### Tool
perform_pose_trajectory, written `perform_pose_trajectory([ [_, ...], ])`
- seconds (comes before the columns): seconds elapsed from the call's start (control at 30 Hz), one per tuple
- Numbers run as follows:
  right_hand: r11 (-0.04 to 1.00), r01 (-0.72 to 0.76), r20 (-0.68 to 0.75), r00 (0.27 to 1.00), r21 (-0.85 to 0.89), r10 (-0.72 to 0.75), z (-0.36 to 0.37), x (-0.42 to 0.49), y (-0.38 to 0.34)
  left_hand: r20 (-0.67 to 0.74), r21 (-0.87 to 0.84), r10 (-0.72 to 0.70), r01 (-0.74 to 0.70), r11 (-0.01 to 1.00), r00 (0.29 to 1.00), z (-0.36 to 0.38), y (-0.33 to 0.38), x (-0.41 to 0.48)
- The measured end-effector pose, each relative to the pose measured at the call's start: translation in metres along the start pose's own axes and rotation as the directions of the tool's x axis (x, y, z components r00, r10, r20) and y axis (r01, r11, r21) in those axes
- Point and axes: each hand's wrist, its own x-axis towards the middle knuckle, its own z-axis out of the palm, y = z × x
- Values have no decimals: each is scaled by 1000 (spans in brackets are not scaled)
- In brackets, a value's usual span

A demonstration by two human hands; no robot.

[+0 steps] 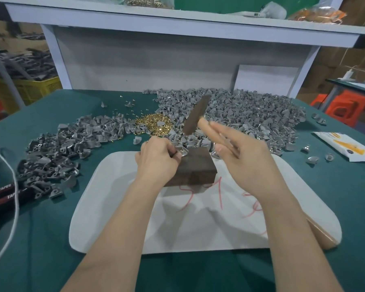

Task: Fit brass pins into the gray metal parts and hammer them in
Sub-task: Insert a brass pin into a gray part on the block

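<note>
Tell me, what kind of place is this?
Likely a small factory's hand-assembly bench: heaps of gray metal parts and a pile of brass pins lie on the green table, and the right hand holds a hammer above a dark block.

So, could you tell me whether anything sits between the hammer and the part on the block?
Nothing visible does: the hammer hangs above the part, with open air between. The left hand grips the part from the left.

Bright, even, diffuse light. Soft, faint shadows on white mat [114, 228]. Motion blur on hammer [195, 114], right hand [247, 163]. Wide-angle bowing along shelf [177, 24].
</note>
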Motion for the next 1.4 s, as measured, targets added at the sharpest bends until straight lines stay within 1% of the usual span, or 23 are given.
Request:
perform_pose_trajectory([
  [0.03,1000,-3,-27,1000,14,4,-2,1,1,3,-1,4,-4,1000,1000,0,0,0],
  [0.07,1000,-4,-3,1000,3,4,-3,2,2,3,0,2,-2,1000,1000,0,0,0],
  [0.17,994,30,220,975,-103,-7,0,2,0,9,6,-15,15,1000,1000,0,0,0],
  [0.2,992,29,243,970,-121,1,1,1,-1,11,-1,-15,15,1000,1000,0,0,0],
  [0.27,993,26,203,979,-111,-3,3,0,-4,9,-11,-15,15,1000,1000,-1,0,0],
  [0.37,1000,-8,31,999,-13,8,1,0,-2,10,4,-2,2,1000,1000,-1,0,0],
  [0.4,1000,-18,-1,1000,8,18,0,1,0,11,8,-2,2,1000,1000,-1,0,-1],
  [0.43,1000,-24,10,1000,10,24,-1,2,1,11,13,-2,2,1000,1000,-1,1,0],
  [0.53,999,-9,206,978,-42,18,2,1,1,11,26,-11,11,1000,1000,-1,1,-1],
  [0.57,999,-5,234,972,-52,17,3,1,0,13,25,-11,11,1000,1000,-1,1,-1],
  [0.63,999,9,218,976,-52,3,5,0,-2,14,14,-14,14,1000,1000,-2,1,-1],
  [0.7,1000,-9,136,991,-18,11,5,0,-2,17,11,-13,13,1000,1000,-2,1,-1],
  [0.77,998,-38,34,999,56,36,3,0,0,21,23,-8,8,1000,1000,-2,1,-1],
  [0.8,996,-44,22,999,73,43,1,1,1,22,24,-10,9,1000,1000,-2,1,0],
  [0.83,997,-47,59,997,63,43,1,1,1,22,22,-15,14,1000,1000,-2,1,0],
  [0.9,999,-43,202,978,-11,44,3,0,0,22,18,-22,22,1000,1000,-2,2,0],
  [0.93,998,-47,239,969,-39,55,4,-1,0,24,18,-22,21,1000,999,-2,2,0],
  [0.97,997,-51,241,969,-49,62,5,-1,-1,24,16,-22,22,1000,999,-3,2,0],
  [1.03,998,-64,192,979,-7,64,6,-2,-1,25,9,-21,21,1000,999,-3,2,-1],
  [1.13,981,-146,72,988,131,138,7,4,6,21,19,-14,14,1000,1000,-3,2,-1],
  [1.2,958,-230,51,973,172,224,9,10,15,13,14,-16,16,1000,1000,-4,2,-1],
  [1.33,858,-454,175,890,240,422,22,19,35,19,-5,-29,29,1000,999,-5,1,-1],
  [1.4,833,-510,227,855,216,465,33,19,42,30,-12,-34,34,999,999,-5,1,0],
])
